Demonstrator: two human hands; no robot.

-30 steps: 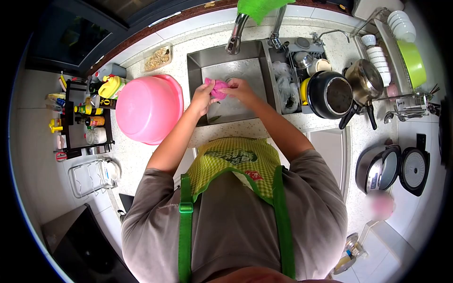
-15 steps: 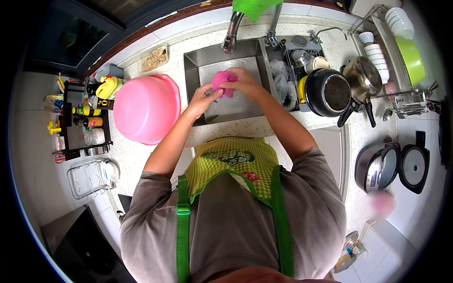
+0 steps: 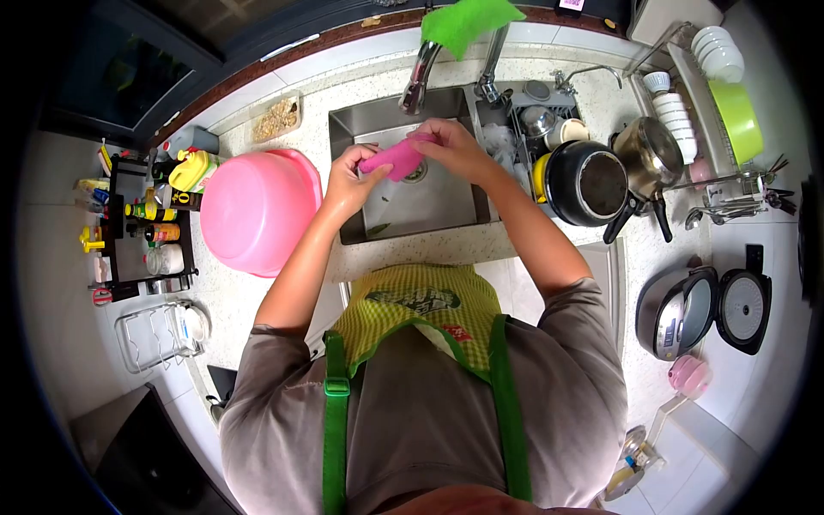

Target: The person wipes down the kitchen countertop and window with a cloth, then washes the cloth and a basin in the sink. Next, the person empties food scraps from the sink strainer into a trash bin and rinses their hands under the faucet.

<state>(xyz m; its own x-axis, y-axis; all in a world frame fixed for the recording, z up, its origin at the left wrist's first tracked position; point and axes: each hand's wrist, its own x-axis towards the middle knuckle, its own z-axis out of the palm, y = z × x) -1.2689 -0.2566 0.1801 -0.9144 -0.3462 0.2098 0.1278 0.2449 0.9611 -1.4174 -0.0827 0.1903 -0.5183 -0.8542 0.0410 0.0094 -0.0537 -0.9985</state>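
Observation:
A pink cloth [image 3: 399, 160] is stretched between my two hands above the metal sink [image 3: 438, 210]. My left hand [image 3: 352, 180] pinches its left end, and my right hand [image 3: 451, 148] grips the right end. Below the cloth, the round drain [image 3: 416, 174] shows in the sink floor. Small green scraps [image 3: 378, 229] lie near the sink's front left corner. The chrome faucet [image 3: 415, 86] stands behind my hands, with a green cloth [image 3: 468, 26] draped over it.
An upturned pink basin [image 3: 257, 210] is left of the sink. Right of it stand a black pot [image 3: 592, 183], a steel pressure cooker [image 3: 650, 154] and a dish rack with bowls [image 3: 674, 124]. An open rice cooker [image 3: 678, 313] is at the far right.
The pink cloth was bunched up between my hands and is now spread out lengthwise. My hands have moved apart, and the view has shifted slightly, showing more behind the faucet.

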